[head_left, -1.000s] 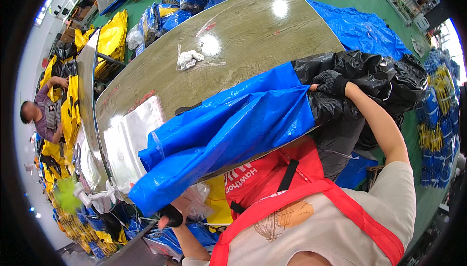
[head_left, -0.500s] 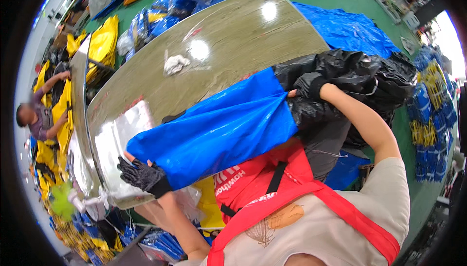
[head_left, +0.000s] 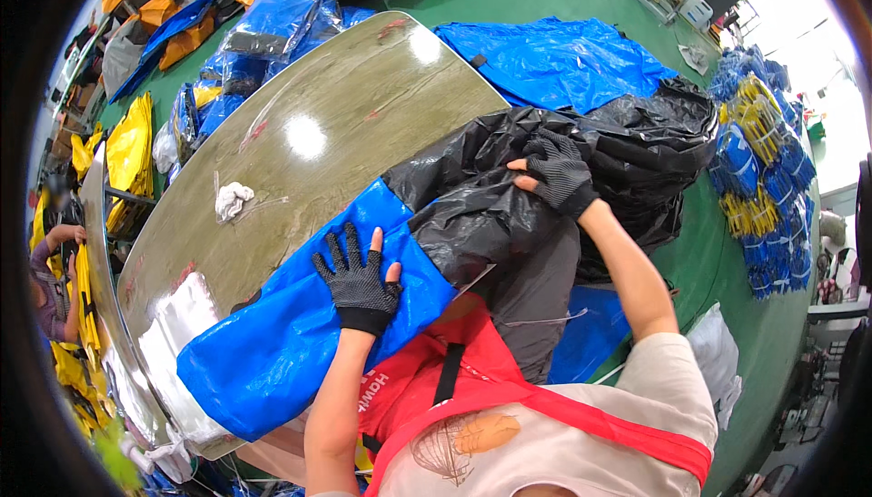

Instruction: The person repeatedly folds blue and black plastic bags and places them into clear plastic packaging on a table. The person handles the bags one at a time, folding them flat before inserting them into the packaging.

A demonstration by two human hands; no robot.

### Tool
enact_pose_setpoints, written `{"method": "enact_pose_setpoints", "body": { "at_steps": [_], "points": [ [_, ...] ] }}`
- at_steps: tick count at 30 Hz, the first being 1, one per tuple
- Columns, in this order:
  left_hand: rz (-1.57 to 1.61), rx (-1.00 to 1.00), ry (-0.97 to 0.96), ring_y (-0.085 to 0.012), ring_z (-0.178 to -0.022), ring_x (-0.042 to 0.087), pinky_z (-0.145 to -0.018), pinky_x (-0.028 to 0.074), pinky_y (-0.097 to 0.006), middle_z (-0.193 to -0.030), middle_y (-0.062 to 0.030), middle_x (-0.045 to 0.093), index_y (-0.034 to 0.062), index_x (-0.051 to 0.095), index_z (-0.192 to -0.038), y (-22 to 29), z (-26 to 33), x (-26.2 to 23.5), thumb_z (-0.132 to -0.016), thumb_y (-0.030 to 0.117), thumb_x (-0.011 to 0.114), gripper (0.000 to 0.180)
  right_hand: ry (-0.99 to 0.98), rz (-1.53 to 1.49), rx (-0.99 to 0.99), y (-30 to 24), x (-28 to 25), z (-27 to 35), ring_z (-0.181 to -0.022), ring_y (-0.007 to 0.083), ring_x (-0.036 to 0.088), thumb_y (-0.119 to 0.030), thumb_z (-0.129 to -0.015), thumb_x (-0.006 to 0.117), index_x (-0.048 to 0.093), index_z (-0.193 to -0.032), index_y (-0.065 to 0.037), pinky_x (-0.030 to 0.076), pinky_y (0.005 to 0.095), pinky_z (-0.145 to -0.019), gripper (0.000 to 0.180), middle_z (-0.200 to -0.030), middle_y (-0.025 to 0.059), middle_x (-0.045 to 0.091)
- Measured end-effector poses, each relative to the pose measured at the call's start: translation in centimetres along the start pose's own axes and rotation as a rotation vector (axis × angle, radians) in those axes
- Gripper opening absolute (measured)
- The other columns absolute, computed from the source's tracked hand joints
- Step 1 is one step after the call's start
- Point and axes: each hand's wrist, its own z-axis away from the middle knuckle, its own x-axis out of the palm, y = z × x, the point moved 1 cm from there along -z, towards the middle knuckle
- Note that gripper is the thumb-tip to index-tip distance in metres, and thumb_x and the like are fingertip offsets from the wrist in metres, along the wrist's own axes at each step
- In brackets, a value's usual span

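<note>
A glossy blue piece of coated fabric [head_left: 300, 324], joined to a crumpled black section [head_left: 477, 224], lies across the near edge of the table. My left hand [head_left: 361, 283], in a dark dotted glove with bare fingertips at the thumb and one finger, rests flat on the blue part near the seam, fingers spread. On the black part lies my right hand [head_left: 556, 174], gloved the same way, its fingers out and pressed against the material. Further right, the black sheeting continues in a bunched heap [head_left: 649, 143] beyond the table edge.
The wood-patterned table [head_left: 272, 170] holds a crumpled white rag [head_left: 232, 201] and white sheets [head_left: 177, 333] at left. Beyond it lie blue sheeting [head_left: 554, 61] and wrapped blue bundles [head_left: 272, 29]. Strapped blue and yellow stacks [head_left: 758, 170] stand right. Another person [head_left: 56, 283] handles yellow material at far left.
My left hand has left the blue piece's left end and now lies flat nearer the seam. The right hand has released the pinched blue edge and moved onto the black part. The blue fabric lies flatter.
</note>
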Motion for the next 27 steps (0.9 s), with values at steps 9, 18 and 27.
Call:
{"method": "enact_pose_setpoints", "body": {
  "at_steps": [9,18,27],
  "points": [
    [0.220,0.061,0.165,-0.0438,-0.137,0.019,-0.109,0.003,-0.061,-0.146,-0.0266,0.027,0.0075,0.035,-0.142,6.6,-6.8,-1.1,-0.086,0.056,0.048,0.075,0.200,0.113,0.025,-0.9,1.3,-1.7,-0.098,0.0292,0.054,-0.045,-0.073,0.069,0.068,-0.092,-0.017,0.039,0.0416,-0.089,0.034,-0.093,0.0050,0.061],
    [0.120,-0.098,0.162,-0.0425,-0.138,0.018,-0.107,0.005,-0.064,-0.149,-0.0241,0.024,0.0110,0.039,-0.140,7.1,-7.8,3.4,-0.085,0.057,0.049,0.072,0.754,-1.423,0.895,-3.2,7.7,3.7,-0.108,0.0216,0.053,-0.015,-0.075,0.078,0.042,-0.133,-0.003,0.043,0.0329,-0.094,0.070,-0.122,0.0117,0.053],
    [1.511,0.275,0.068,-0.0336,-0.137,0.020,-0.113,0.016,-0.039,-0.147,-0.0178,0.026,0.0107,0.036,-0.139,2.7,-3.4,6.9,-0.089,0.038,0.052,0.059,0.485,-0.359,-0.371,-21.4,1.0,1.6,-0.090,0.0382,0.058,-0.025,-0.075,0.071,0.042,-0.135,-0.001,0.044,0.0454,-0.084,0.071,-0.114,0.0218,0.059]
  ]
}}
